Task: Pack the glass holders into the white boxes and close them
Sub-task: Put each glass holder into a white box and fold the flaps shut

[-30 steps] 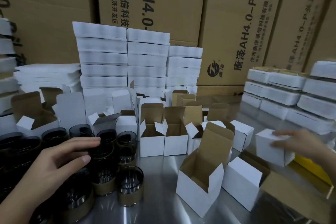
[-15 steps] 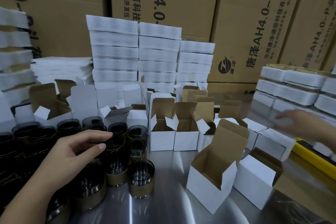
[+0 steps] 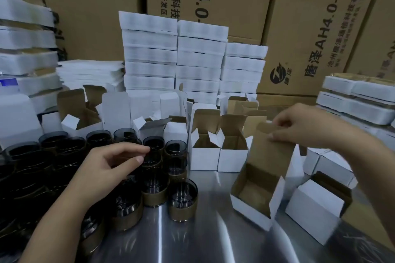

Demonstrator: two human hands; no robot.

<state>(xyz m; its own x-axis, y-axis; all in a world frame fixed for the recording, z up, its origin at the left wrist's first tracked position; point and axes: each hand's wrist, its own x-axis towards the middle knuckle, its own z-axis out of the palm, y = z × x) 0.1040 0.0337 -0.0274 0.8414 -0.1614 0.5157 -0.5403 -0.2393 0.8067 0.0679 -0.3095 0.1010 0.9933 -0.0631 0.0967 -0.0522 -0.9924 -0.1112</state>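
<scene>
your left hand [image 3: 115,164] curled over dark glass holders [image 3: 183,200], bunched near left on steel table [image 3: 213,239]. fingertips right at rim of one, honestly can't tell if it's gripping or just over it. your right hand [image 3: 303,126] pinching top edge of upright lid flap [image 3: 269,156] on open white box [image 3: 250,213], near right. row of open boxes [image 3: 206,156] just behind, between hands. flat white stacks [image 3: 149,55] far centre, brown cartons [image 3: 299,17] behind those.

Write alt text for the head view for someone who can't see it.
A right hand pinches the flap of an open white box on a steel table, while the left hand hovers over dark glass holders; more boxes stand behind.
</scene>
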